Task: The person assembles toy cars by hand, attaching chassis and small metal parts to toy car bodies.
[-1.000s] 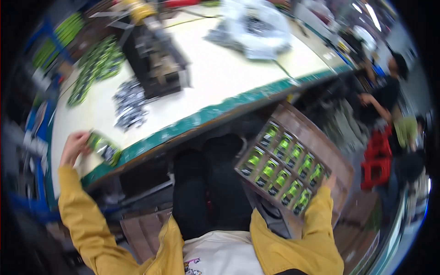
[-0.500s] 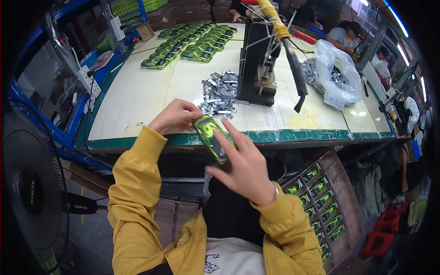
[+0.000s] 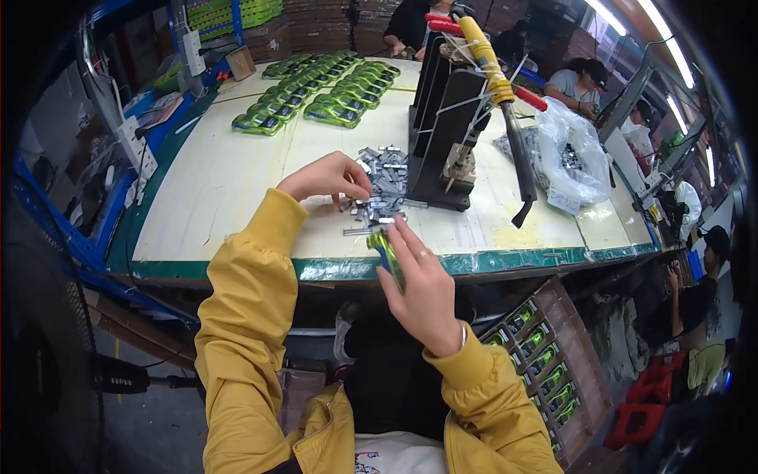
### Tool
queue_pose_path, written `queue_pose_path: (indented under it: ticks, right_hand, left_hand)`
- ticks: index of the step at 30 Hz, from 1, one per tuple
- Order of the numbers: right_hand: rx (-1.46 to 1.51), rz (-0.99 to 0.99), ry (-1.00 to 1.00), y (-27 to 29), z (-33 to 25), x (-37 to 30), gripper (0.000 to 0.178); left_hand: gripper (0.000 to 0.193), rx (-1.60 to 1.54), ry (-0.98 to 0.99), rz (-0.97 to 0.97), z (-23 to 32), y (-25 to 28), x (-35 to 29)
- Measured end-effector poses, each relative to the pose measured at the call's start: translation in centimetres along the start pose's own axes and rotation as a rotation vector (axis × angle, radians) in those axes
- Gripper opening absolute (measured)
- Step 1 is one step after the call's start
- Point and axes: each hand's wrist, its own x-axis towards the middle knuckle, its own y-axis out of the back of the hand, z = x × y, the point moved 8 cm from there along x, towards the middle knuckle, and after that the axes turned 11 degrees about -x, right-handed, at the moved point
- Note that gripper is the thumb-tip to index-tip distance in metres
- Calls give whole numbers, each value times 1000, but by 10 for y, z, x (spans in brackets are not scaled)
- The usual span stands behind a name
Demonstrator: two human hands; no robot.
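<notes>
My right hand (image 3: 426,296) grips a slim, bright green and dark item (image 3: 387,251) at the table's front edge, its kind not clear. The palm and fingers cover much of it. Over the near left side of a heap of small silver metal clips (image 3: 388,172) is my left hand (image 3: 335,178), fingers bent and pinched together. What its fingertips hold, if anything, is hidden. A black upright hand press (image 3: 446,134) with a yellow-wrapped lever stands just right of the heap.
Rows of green packs (image 3: 335,109) lie at the far left of the table. A clear plastic bag (image 3: 564,158) of metal pieces sits at the right. Below right, a brown compartment tray (image 3: 580,340) holds more green items. A fan (image 3: 55,332) stands lower left; people work beyond.
My left hand has let go of the green item's top end and moved forward to the metal clips. My right hand still holds the item. The whole view has shifted slightly.
</notes>
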Motion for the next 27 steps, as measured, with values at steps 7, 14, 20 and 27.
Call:
queue_pose_path:
  ticks: [7, 14, 20, 27]
  right_hand:
    - [1315, 45, -733, 14, 70, -56, 51]
    - [2127, 241, -1015, -2, 121, -80, 35]
    - [2356, 325, -894, 27, 113, -56, 38]
    - [2314, 343, -866, 35, 112, -48, 39]
  left_hand:
    - [12, 347, -38, -152, 8, -18, 20]
    - [12, 103, -28, -72, -13, -2, 24]
    - [10, 175, -50, -95, -9, -7, 21]
    - [10, 111, -89, 36, -12, 2, 23]
